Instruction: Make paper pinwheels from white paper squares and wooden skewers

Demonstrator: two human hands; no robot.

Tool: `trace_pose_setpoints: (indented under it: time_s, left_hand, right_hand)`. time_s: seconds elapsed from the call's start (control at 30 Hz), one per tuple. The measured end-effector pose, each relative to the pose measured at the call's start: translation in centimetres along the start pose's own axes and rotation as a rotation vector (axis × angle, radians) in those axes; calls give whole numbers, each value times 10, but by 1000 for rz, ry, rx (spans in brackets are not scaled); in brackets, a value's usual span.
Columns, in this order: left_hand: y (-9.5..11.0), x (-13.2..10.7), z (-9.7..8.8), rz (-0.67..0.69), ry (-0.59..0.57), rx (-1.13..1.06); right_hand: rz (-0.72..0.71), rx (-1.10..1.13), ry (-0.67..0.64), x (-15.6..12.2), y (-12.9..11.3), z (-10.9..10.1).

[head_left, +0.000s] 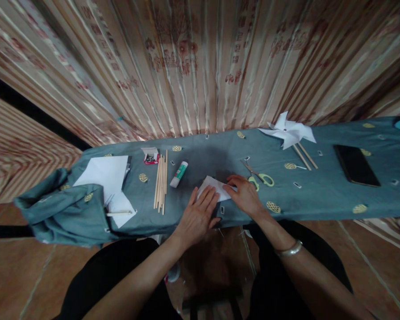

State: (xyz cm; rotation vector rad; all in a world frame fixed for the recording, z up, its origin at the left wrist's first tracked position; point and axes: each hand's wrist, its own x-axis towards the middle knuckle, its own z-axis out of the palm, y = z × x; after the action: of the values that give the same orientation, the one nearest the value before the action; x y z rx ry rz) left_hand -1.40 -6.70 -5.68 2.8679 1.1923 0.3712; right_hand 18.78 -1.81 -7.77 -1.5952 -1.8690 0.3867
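A folded piece of white paper (222,192) lies on the cloth near the table's front edge, right in front of me. My left hand (198,215) rests flat on its left part, fingers stretched out. At the paper's right corner, my right hand (244,194) grips it between thumb and curled fingers, which partly hide that corner. Just beyond the right hand lie scissors (260,176) with light green handles. A glue stick (179,174) with a green label lies to the left of the paper, touching neither hand.
Wooden sticks (160,184) lie left of the glue stick, below a small red-and-white box (150,157) of metal pins. Further left are white paper sheets (102,171) and bunched cloth (62,209). Rightward lie paper pinwheels (288,131) on sticks and a black phone (356,164). A curtain (200,66) hangs behind.
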Motion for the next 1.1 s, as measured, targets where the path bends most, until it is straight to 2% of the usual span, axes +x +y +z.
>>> trace_pose_setpoints:
  time_s: [0.77, 0.97, 1.1]
  left_hand:
    - [-1, -3, 10, -31, -95, -25]
    - [-3, -3, 14, -40, -132, -18]
    - [-3, -4, 16, -29, -140, 4]
  right_hand:
    - [33, -33, -14, 2, -5, -1]
    - [-13, -94, 4, -1, -5, 0]
    - [-78, -195, 31, -17, -12, 1]
